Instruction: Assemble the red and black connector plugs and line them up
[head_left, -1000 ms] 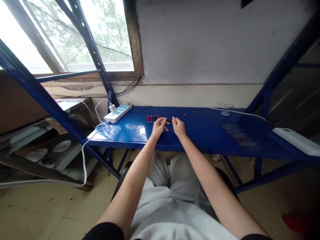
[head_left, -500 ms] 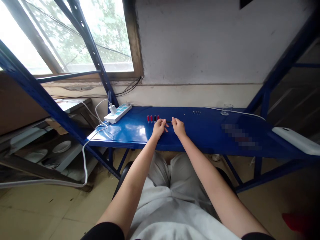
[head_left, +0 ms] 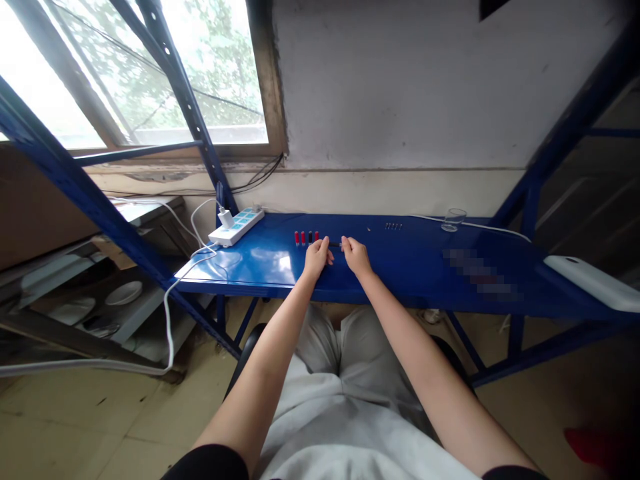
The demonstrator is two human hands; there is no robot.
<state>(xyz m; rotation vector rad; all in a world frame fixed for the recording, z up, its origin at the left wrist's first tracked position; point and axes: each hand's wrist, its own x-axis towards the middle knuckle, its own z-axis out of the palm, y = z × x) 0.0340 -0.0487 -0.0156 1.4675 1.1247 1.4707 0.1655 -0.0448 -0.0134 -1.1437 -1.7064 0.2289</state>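
Above the blue tabletop (head_left: 400, 273), my left hand (head_left: 316, 257) and my right hand (head_left: 355, 255) face each other, fingers closed. Between them runs a thin dark stick-like piece (head_left: 335, 245), one end in each hand's fingertips; its exact kind is too small to make out. Just beyond my left hand stands a short row of small capped cylinders, among them a red one (head_left: 297, 238) and a black one (head_left: 310, 237). Several tiny metallic pieces (head_left: 393, 227) lie in a row farther back, to the right of my hands.
A white power strip (head_left: 237, 227) with a plugged-in charger sits at the table's left end, its cable hanging off the edge. A clear glass (head_left: 453, 220) is at the back right. A white object (head_left: 593, 281) lies at the right end. Blue frame posts rise on both sides.
The fingers of my left hand have curled in more. My right hand has shifted very slightly, with the dark piece still between both hands.
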